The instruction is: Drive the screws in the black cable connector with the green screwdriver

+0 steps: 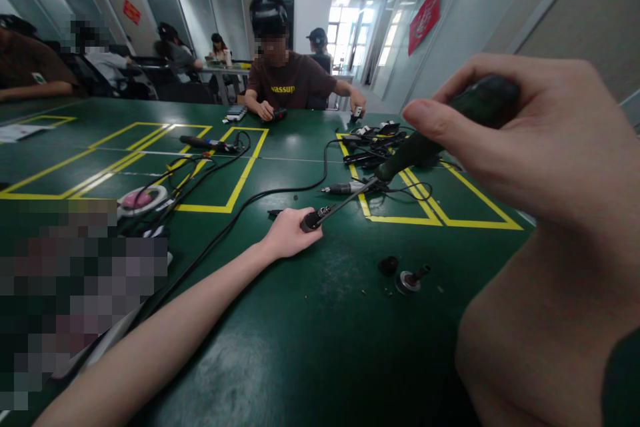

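My right hand (540,140) is close to the camera, its fingers wrapped round the dark green handle of a screwdriver (407,155). The thin metal shaft slants down and left to a black cylindrical part (311,221). That part is gripped in my left hand (289,235), low over the green table. The tip seems to meet the part's end, though the exact contact is too small to make out. Right of my left hand lie a black cap-like piece (388,265) and a round metal piece with a stem (409,281). Tiny bits, perhaps screws, are scattered nearby.
Beyond my hands, a pen-shaped tool (345,188) lies before a heap of black cabled devices (375,143). A black cable (260,193) crosses the green table (290,340). A roll of tape (143,200) is at left. Across the table sits a person (295,80) handling small items.
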Demonstrator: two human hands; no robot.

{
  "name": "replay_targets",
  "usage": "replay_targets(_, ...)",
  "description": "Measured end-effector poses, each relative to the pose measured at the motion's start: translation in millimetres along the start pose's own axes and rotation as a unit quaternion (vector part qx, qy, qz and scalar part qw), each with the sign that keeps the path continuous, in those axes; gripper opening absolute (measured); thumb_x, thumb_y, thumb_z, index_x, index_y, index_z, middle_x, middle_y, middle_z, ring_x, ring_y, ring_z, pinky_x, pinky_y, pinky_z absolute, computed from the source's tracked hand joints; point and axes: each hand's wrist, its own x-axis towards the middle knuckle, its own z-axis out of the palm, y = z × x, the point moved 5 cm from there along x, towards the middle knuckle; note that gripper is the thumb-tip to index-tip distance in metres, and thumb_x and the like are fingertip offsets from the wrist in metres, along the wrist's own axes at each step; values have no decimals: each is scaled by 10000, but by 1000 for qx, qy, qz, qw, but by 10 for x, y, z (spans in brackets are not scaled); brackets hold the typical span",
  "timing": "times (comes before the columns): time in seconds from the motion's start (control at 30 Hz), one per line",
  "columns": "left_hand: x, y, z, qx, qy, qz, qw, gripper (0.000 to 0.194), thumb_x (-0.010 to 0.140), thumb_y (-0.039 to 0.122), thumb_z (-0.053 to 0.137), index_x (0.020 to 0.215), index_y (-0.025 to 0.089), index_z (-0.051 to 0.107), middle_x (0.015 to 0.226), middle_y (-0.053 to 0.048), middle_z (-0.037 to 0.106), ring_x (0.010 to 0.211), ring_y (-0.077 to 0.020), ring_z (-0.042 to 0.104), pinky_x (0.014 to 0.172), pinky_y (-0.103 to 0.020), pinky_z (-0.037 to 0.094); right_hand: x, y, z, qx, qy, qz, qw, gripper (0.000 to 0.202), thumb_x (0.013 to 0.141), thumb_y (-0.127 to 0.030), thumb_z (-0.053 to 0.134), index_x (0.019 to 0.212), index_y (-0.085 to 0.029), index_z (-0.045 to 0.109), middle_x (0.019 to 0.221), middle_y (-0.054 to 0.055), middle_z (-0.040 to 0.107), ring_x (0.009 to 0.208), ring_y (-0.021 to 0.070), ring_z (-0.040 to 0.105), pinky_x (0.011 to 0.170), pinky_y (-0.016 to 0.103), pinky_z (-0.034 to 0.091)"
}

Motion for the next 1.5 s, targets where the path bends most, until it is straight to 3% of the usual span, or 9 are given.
replay_targets(0.23,-4,26,-13,-1,4,0,1000,278,789,284,615,620,212,406,572,55,433,551,-101,393,592,-248,300,6,-30,-6,36,9,20,999,252,627,-437,667,786,-265,574,776,0,582,648,152,473,630,370,414)
replay_targets(0.47,1,16,-7,1,2,4,1000,255,789,281,610,630,211,424,577,55,429,551,-102,387,593,-249,296,-2,31,-9,-5,19,-7,1000,420,863,-618,656,700,-240,576,607,-20,455,586,135,418,549,335,320)
replay_targets(0.63,0,6,-2,1,4,5,1000,272,786,287,610,625,213,404,576,58,414,551,-99,371,598,-250,292,17,-29,3,14,18,33,999,190,764,-327,776,734,-238,610,687,-26,569,637,136,507,600,330,393)
replay_targets(0.73,-3,8,1,2,4,6,1000,272,786,285,610,625,214,403,576,59,411,550,-99,365,599,-251,293,29,-58,4,1,26,67,997,191,704,-144,765,741,-235,602,703,-40,574,630,124,504,608,318,397)
replay_targets(0.93,-5,5,1,2,0,6,1000,267,792,288,621,632,212,421,576,58,427,553,-102,388,598,-249,302,15,-11,13,-31,26,42,998,366,911,-500,752,723,-223,605,618,-27,477,612,142,451,588,321,340)
replay_targets(1.17,0,3,-3,1,2,-5,1000,271,796,286,618,631,211,417,574,57,423,554,-102,390,593,-250,288,36,-33,9,-17,32,66,997,147,756,-156,728,765,-231,602,704,-43,576,646,124,512,613,304,394)
replay_targets(1.23,-2,11,-6,-1,1,-5,1000,270,793,286,618,630,212,417,574,57,423,555,-103,392,594,-249,291,35,-38,-2,-3,32,67,997,149,722,-173,721,741,-234,586,682,-40,549,628,127,491,592,307,380)
replay_targets(1.37,-7,34,-15,-4,1,2,1000,262,796,270,617,624,211,428,573,55,432,556,-107,399,589,-248,297,13,-47,-8,-6,31,20,999,332,835,-480,717,681,-239,550,624,-18,475,597,142,432,561,325,325)
replay_targets(1.5,-6,29,-19,-3,0,0,1000,251,794,263,616,625,208,439,575,54,440,558,-107,404,597,-250,300,-3,-33,0,7,29,28,999,279,793,-411,763,685,-239,572,614,-31,483,598,138,454,567,320,340)
